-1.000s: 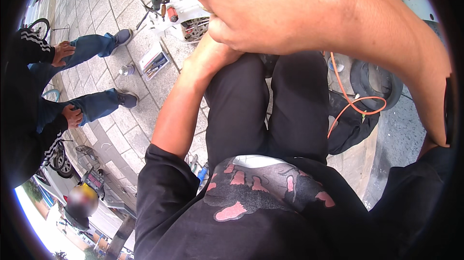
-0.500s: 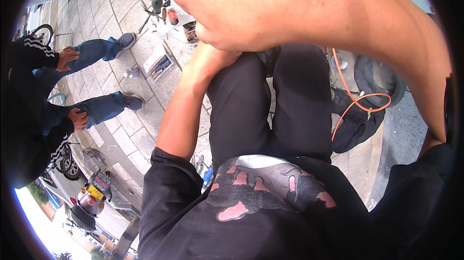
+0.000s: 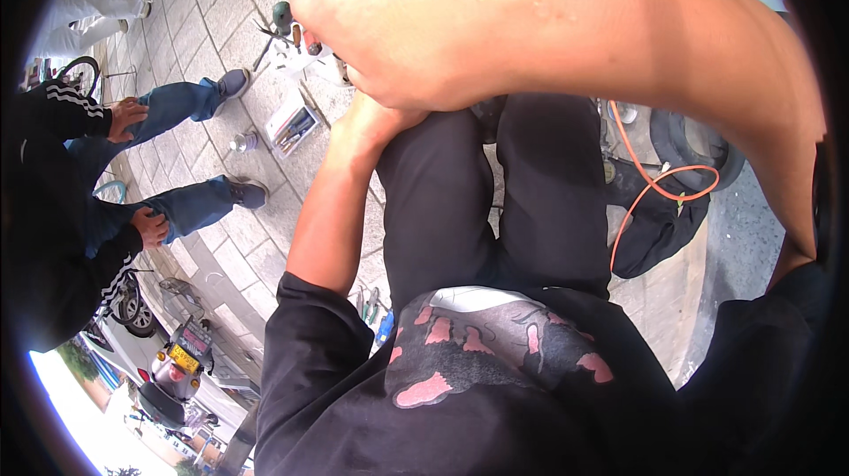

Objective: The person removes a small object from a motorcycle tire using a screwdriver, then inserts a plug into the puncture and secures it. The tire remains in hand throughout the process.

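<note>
My right arm sweeps across the top of the head view, and the back of my right hand (image 3: 380, 25) shows as a rounded, closed shape, its fingertips turned out of sight. Directly under it is my left hand (image 3: 389, 115), low between the right hand and my left knee; its fingers are covered. Whatever lies between the two hands is hidden. Just left of the right hand, on the paving, are a tool with a round dark-green end (image 3: 281, 14) and a red-handled tool (image 3: 311, 41), among other loose tools.
A pale box of tools (image 3: 294, 129) and a clear bottle (image 3: 243, 142) stand on the paving at left. Another person (image 3: 53, 237) sits there, hands on knees. To my right lie an orange hose (image 3: 635, 154), a black tyre (image 3: 694, 153) and dark fabric (image 3: 659, 237).
My hands have shifted slightly left and down in the picture, staying close together. The surroundings sit a little differently as the view tilts. Another person's pale-clad legs show more at upper left.
</note>
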Demonstrator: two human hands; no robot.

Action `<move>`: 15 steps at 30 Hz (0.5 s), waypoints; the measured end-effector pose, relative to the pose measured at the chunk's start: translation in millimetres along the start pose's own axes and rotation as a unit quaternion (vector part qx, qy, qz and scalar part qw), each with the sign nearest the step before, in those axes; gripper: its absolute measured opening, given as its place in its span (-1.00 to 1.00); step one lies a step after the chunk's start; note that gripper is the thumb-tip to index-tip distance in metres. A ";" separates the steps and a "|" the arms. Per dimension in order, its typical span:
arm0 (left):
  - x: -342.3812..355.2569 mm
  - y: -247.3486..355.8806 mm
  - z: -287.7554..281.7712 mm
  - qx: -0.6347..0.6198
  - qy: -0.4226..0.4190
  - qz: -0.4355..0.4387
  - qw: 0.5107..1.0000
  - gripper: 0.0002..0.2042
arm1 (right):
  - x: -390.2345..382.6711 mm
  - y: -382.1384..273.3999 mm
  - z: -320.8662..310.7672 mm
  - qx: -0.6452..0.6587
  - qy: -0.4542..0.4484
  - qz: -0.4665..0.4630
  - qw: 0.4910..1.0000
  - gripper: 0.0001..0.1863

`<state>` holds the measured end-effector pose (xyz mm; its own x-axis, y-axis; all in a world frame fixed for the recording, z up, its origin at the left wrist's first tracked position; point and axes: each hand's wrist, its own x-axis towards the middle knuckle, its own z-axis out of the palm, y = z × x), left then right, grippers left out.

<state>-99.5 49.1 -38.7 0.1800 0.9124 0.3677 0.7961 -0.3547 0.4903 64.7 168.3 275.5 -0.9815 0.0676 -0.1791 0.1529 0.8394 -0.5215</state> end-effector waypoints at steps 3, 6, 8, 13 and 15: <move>-12.0 -8.2 7.7 0.061 0.001 0.013 0.998 -0.60 | -5.7 0.0 -1.0 -0.001 0.001 -0.001 1.000 -0.77; -7.1 1.8 -9.4 0.328 -0.052 0.119 0.936 -0.62 | -14.5 0.6 -2.0 -0.004 0.004 -0.007 1.000 -0.77; 6.6 11.9 -26.5 0.511 -0.091 0.199 0.831 -0.64 | -21.8 2.1 -2.2 -0.005 0.006 -0.005 1.000 -0.77; 28.2 1.8 -42.0 -0.001 -0.174 -0.017 0.985 -0.76 | -28.3 0.5 -4.1 -0.009 0.008 -0.003 1.000 -0.77; 10.1 8.3 -39.4 0.077 -0.073 0.004 0.994 -0.78 | -23.1 1.5 -2.7 -0.003 0.010 -0.031 0.999 -0.77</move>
<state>-113.8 47.3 0.3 0.2589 0.9338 0.2470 0.8718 -0.3360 0.3564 87.3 169.4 281.1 -0.9911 0.0263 -0.1306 0.0918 0.8453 -0.5264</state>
